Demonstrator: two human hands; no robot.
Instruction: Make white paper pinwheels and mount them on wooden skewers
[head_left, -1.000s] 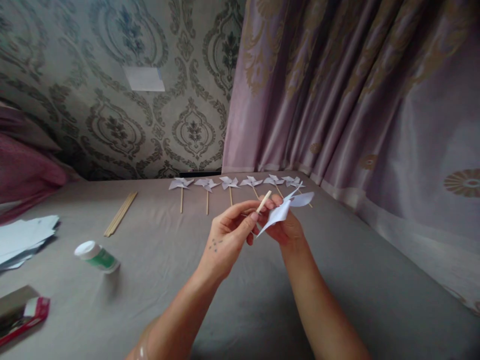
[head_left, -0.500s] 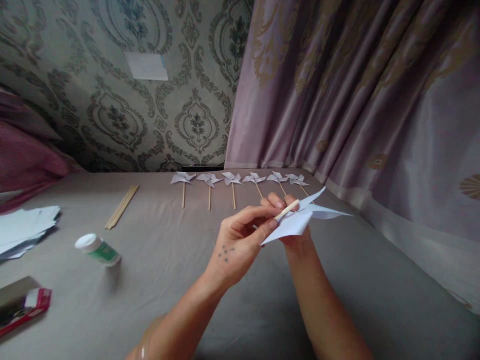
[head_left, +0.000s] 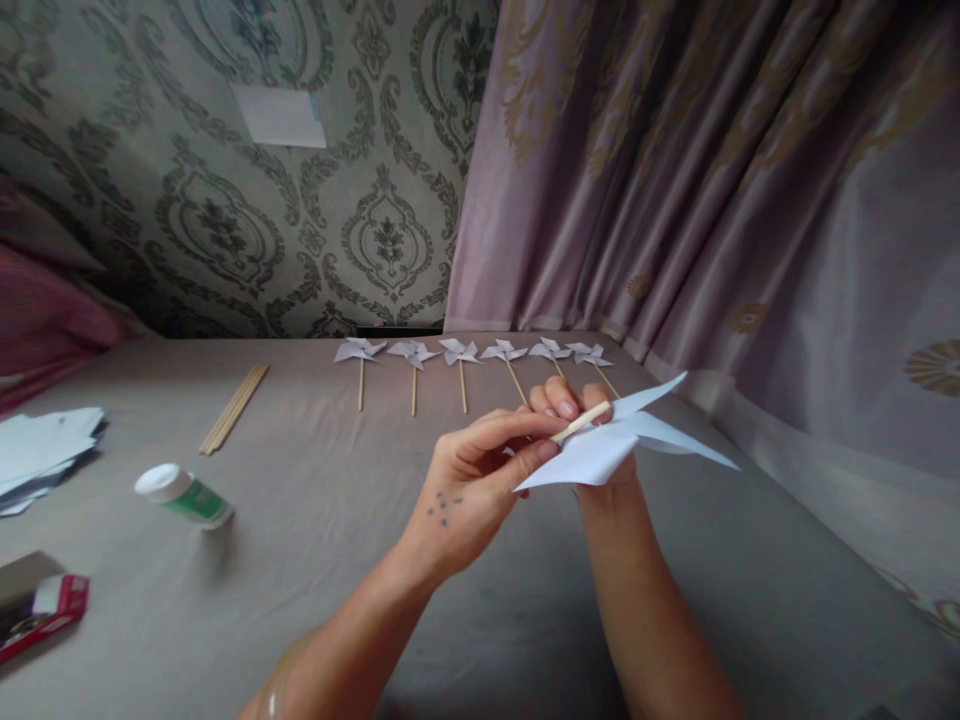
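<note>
Over the near-middle of the table, both of my hands are together around a white paper pinwheel [head_left: 592, 456] with pointed, partly spread blades. My left hand [head_left: 469, 480] is closed, thumb and fingers pinching a pale wooden stick [head_left: 583, 422] that lies against the pinwheel's back. Curled fingers of my right hand [head_left: 559, 398] grip the pinwheel from its far side; the paper and my left hand hide much of that hand. Beyond them, several finished pinwheels [head_left: 460, 351] on sticks lie in a row along the table's far edge.
Loose wooden sticks [head_left: 234, 410] lie together at the left. Closer stands a tilted-looking white and green glue bottle [head_left: 184, 496]. At the left edge are a stack of paper sheets [head_left: 45, 445] and an opened red box [head_left: 45, 615]. A curtain [head_left: 712, 220] hangs along the right side.
My right hand and the pinwheel have shifted slightly to the right, its blades pointing further right. Both hands keep their hold. The whole view has moved a little.
</note>
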